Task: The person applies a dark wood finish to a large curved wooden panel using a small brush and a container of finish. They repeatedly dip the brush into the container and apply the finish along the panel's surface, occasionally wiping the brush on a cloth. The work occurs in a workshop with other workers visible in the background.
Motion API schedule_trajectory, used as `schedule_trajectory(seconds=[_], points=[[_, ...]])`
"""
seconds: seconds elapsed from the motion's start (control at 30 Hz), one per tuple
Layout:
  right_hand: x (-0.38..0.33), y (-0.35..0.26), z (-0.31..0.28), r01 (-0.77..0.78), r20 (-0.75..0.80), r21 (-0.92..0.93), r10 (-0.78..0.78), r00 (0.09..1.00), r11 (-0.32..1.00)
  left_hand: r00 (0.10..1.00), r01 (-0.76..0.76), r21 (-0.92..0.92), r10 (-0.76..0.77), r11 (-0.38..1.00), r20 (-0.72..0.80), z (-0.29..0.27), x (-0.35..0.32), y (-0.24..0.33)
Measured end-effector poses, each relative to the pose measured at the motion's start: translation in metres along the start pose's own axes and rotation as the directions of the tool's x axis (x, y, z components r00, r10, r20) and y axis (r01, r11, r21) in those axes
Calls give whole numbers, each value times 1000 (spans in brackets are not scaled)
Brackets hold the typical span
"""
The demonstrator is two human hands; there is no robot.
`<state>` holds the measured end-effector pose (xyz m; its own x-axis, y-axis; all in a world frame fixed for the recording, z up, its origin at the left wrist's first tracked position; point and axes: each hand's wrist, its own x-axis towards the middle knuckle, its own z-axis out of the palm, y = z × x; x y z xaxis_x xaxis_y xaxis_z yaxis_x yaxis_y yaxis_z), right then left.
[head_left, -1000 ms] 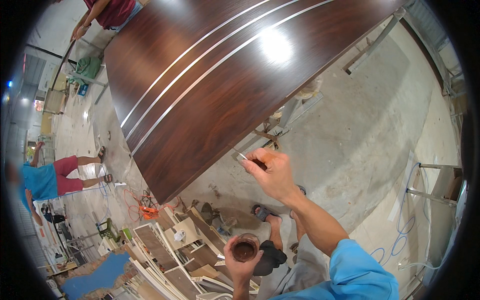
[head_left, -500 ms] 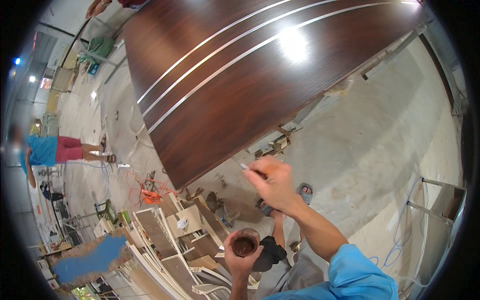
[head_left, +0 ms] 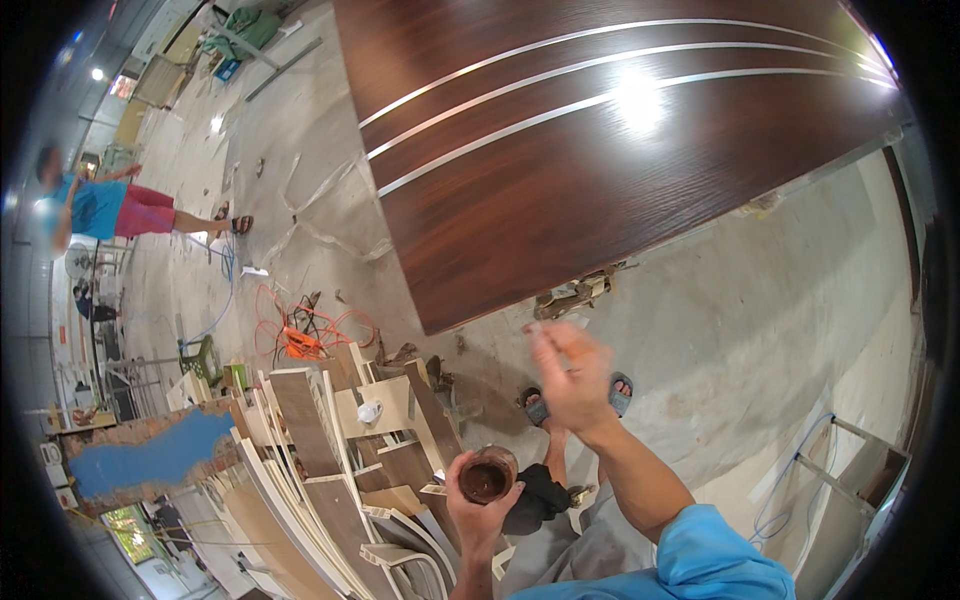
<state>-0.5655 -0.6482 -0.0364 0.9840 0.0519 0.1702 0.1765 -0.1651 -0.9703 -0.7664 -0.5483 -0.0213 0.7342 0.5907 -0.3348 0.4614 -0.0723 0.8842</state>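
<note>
My left hand [head_left: 476, 520] is wrapped round a small clear cup [head_left: 487, 478] with dark brown liquid in it. My right hand [head_left: 572, 378] is raised in front of me, fingers pinched together on something small and thin that motion blur hides. Just beyond it lies the near edge of a large dark brown wood-grain panel [head_left: 560, 220]. Three silver strips run across this panel, and a bright light reflects off its surface. The right hand is apart from the panel. A black cloth [head_left: 538, 503] hangs beside the cup hand.
Offcut boards and trim [head_left: 350, 450] are piled at the lower left. Orange cable [head_left: 303, 343] lies tangled on the floor [head_left: 740, 300]. A person in blue and pink [head_left: 120, 207] stands far left. A metal frame [head_left: 860, 465] with a blue hose is at the right.
My view has shifted, so the panel sits farther right and higher. My right hand has turned more upright, and its thin item is blurred. The other person's arm is now stretched out.
</note>
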Motion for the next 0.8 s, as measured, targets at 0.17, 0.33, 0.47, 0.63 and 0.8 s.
schedule_trajectory(seconds=[0.17, 0.33, 0.47, 0.63, 0.8], points=[[-6, -9, 33, -4, 93, 15, 3, 996, 1000, 999, 36, -9, -36, 999, -37, -14, 3, -5], [-13, -20, 43, 65, 86, 29, -67, 994, 997, 993, 109, -35, -110, 993, -41, -27, 7, -8], [-12, -23, 40, -227, -11, 36, 228, 974, 973, 990, 134, -39, -136, 990, -48, -33, 9, -8], [-16, -32, 57, -71, 270, 112, 39, 962, 991, 990, 131, -23, -132, 991, -55, -36, 12, -10], [-8, -22, 35, -95, 258, 18, 87, 962, 995, 990, 120, -65, -124, 991, -61, -37, 15, -11]])
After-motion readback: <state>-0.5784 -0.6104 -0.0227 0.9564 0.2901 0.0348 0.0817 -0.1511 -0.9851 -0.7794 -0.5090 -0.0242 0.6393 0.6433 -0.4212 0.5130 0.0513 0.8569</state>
